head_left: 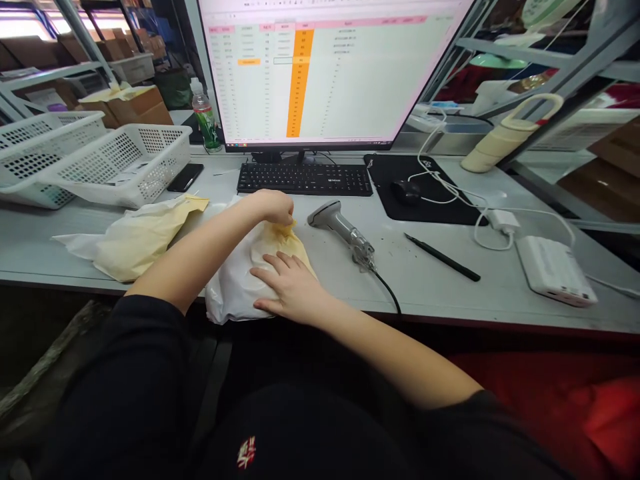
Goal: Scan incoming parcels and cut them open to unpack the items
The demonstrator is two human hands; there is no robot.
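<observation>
A white plastic mailer bag with a yellowish part lies at the desk's front edge. The fingers of my left hand are closed on the bag's yellow upper end, bunching it. My right hand rests on the bag with its fingers spread flat. To the left lies a second bag, pale yellow and white, crumpled on the desk. A grey barcode scanner with a black cable lies just right of the mailer bag. What the bag contains is hidden.
A keyboard sits below the large monitor. White plastic baskets, a phone and a bottle stand left. A mouse, black pen-like tool, white power bank and cream tumbler are right.
</observation>
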